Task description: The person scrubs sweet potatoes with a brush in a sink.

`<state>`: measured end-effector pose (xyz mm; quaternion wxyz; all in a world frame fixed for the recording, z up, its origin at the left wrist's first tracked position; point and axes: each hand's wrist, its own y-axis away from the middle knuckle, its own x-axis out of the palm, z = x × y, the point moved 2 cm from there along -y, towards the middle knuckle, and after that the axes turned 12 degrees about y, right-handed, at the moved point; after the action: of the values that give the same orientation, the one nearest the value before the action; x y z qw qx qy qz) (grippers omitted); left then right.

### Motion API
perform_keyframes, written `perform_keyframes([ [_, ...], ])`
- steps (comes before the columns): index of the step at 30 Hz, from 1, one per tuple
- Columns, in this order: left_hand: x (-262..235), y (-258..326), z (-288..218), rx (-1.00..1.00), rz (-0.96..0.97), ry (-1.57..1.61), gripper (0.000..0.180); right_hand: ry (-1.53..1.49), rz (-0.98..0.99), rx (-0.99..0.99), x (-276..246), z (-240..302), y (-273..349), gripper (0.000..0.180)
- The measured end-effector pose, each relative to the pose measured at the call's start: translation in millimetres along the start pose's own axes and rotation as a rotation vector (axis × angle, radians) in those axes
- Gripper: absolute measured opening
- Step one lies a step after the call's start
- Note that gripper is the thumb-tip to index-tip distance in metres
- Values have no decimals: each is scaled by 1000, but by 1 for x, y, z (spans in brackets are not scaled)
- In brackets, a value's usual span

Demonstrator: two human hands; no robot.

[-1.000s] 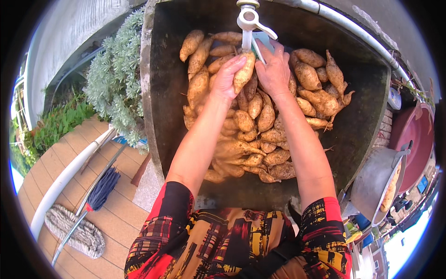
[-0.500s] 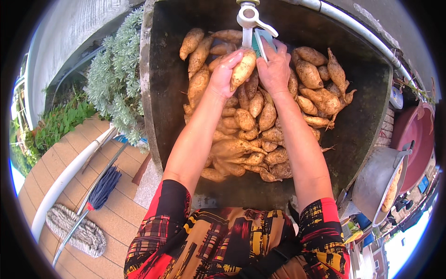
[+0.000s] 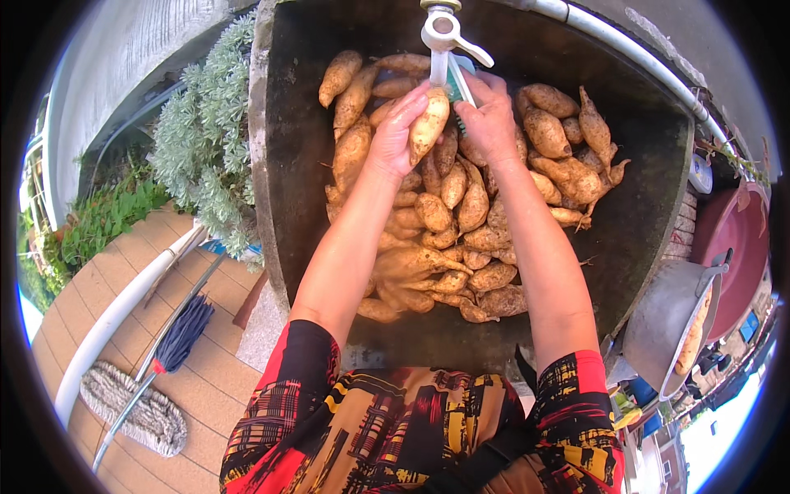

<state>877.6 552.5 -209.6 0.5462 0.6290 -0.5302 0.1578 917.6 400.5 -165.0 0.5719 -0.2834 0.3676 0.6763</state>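
Note:
Below a white-handled tap (image 3: 442,34), my left hand (image 3: 393,138) is closed around a sweet potato (image 3: 429,123), tilted with its upper end in the running water. Its skin shows pale with some brown spots. My right hand (image 3: 489,119) grips a scrub brush (image 3: 463,86) with green bristles and a pale back, just right of that sweet potato. The fingers hide part of the brush, so I cannot tell whether the bristles touch the skin. Under and around both hands lie many muddy sweet potatoes (image 3: 475,206), some in brownish water.
A dark concrete basin (image 3: 634,202) surrounds the pile. Along its far right edge runs a white pipe (image 3: 609,30). A metal pot (image 3: 662,325) and a reddish tub (image 3: 735,247) stand at the right. On the left are a silvery shrub (image 3: 206,132), a blue mop (image 3: 184,329) and a grey mop head (image 3: 136,409).
My right hand and the brush have shifted slightly toward me, and the brush has turned a little. The left hand keeps the sweet potato nearly in place.

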Motion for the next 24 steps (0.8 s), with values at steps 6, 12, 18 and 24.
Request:
perform_keyframes([
  [6, -17, -13, 11, -195, -45, 474, 57, 98, -183, -325, -3, 44, 82, 52],
  [12, -8, -12, 17, 6, -150, 137, 33, 147, -262, -206, 2, 39, 50, 46],
  [18, 12, -9, -1, -29, -64, 265, 31, 47, -221, -166, -1, 28, 29, 47],
  [24, -13, -18, 5, -100, 183, 358, 35, 63, -213, -271, 7, 38, 86, 46],
])
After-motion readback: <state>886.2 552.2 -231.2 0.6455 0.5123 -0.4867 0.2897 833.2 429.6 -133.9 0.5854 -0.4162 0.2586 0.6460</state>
